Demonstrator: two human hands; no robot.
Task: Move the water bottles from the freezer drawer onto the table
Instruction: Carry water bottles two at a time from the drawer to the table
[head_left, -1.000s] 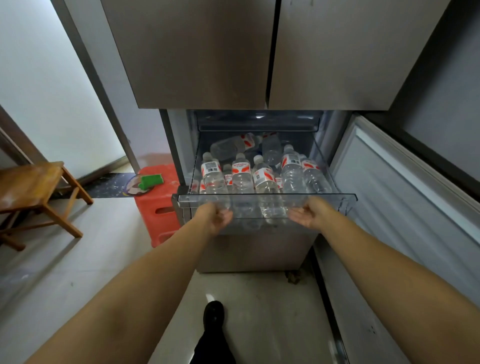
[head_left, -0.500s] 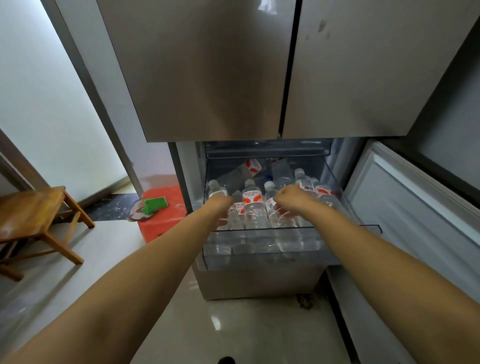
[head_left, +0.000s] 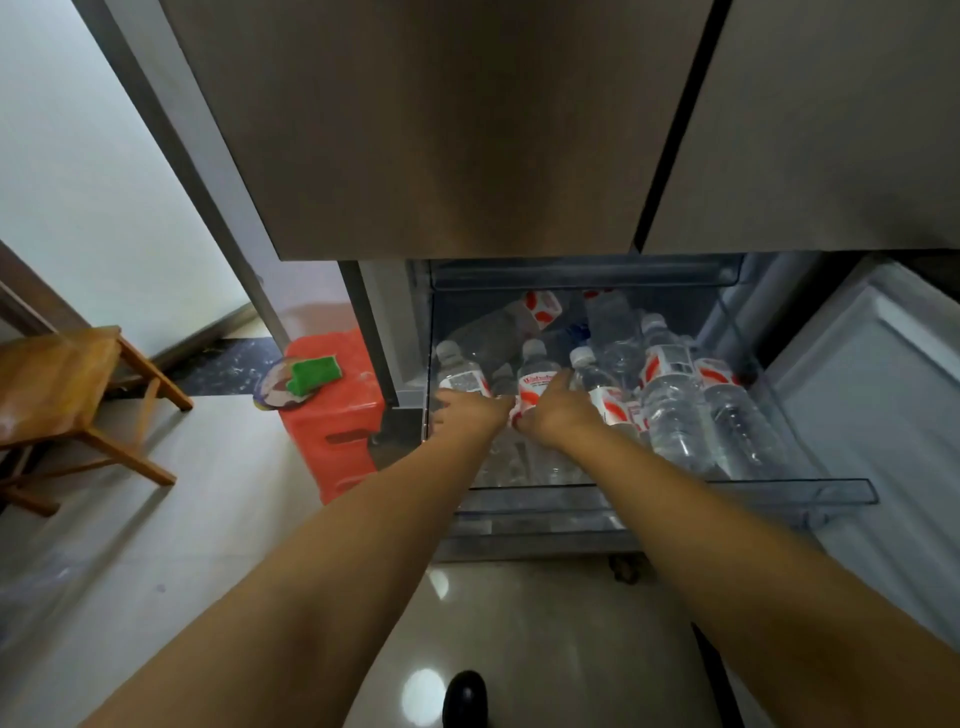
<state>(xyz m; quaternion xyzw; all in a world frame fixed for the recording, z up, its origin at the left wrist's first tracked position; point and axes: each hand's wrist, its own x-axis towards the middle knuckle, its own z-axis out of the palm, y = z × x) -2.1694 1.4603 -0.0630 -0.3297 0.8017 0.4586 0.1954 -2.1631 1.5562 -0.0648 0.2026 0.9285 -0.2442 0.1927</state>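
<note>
pulled-out freezer drawer (head_left: 779, 493) crowded: left hand (head_left: 470, 413) and right hand (head_left: 553, 413) each grip water bottles (head_left: 670, 395)

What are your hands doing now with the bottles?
Both hands in the freezer drawer. Left hand and right hand each gripping a water bottle. No bottle lifted out yet. Nothing in the way.

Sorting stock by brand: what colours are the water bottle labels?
White with red markings, seen in the head view on the water bottles.

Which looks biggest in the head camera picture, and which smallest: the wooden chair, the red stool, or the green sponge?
1. wooden chair, though it is partly cut off
2. red stool, looks nearly as big
3. green sponge, clearly smallest
</note>
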